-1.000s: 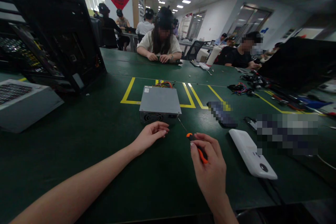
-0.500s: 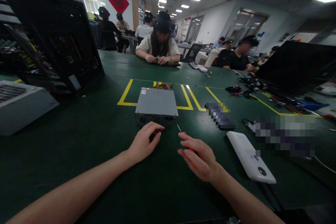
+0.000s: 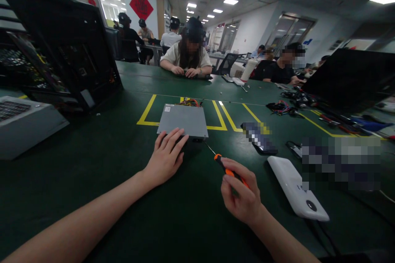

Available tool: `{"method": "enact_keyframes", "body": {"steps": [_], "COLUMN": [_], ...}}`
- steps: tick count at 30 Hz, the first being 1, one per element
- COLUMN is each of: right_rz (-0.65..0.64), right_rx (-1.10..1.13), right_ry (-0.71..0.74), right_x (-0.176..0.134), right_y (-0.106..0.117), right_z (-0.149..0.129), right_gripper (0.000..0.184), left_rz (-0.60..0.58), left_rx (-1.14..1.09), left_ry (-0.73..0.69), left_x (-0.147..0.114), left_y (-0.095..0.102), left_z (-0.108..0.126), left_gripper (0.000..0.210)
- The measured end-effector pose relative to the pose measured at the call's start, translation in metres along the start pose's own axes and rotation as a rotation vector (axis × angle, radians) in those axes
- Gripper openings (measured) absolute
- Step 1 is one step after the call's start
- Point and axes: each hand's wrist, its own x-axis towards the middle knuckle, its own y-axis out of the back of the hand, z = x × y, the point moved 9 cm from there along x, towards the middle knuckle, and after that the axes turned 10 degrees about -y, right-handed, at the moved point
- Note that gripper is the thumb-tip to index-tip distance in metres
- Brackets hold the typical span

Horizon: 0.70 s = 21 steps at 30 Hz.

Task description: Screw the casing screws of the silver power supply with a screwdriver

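From the head camera, the left hand lies flat, fingers spread, pressing on the near edge of the grey power supply box, which sits on the green table just inside a yellow-taped square (coloured wires show at its far end). The right hand is curled around an orange-handled screwdriver, its thin shaft pointing at the box's near right corner. A white device lies to the right.

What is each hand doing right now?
Left hand: open, flat against the grey power supply box.
Right hand: closed around the orange screwdriver.
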Motion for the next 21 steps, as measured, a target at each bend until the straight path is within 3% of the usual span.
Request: {"method": "enact_keyframes", "body": {"steps": [7,15,21], "right_rz": [0.003,-0.057,0.013], "right_rx": [-0.057,-0.085,-0.058], "right_ry": [0.06,0.161,0.176], "right_x": [-0.004,-0.002,0.0], "right_y": [-0.006,-0.01,-0.009], "right_z": [-0.001,-0.018,-0.021], "right_gripper": [0.044,0.036,0.027], "left_rz": [-0.004,-0.036,-0.042], "left_rx": [-0.006,0.092,0.131], "left_ry": [0.004,-0.052,-0.05], "left_x": [0.0,0.001,0.0], "left_y": [0.0,0.001,-0.001], "left_z": [0.0,0.006,0.007], "left_gripper": [0.052,0.039,0.036]}}
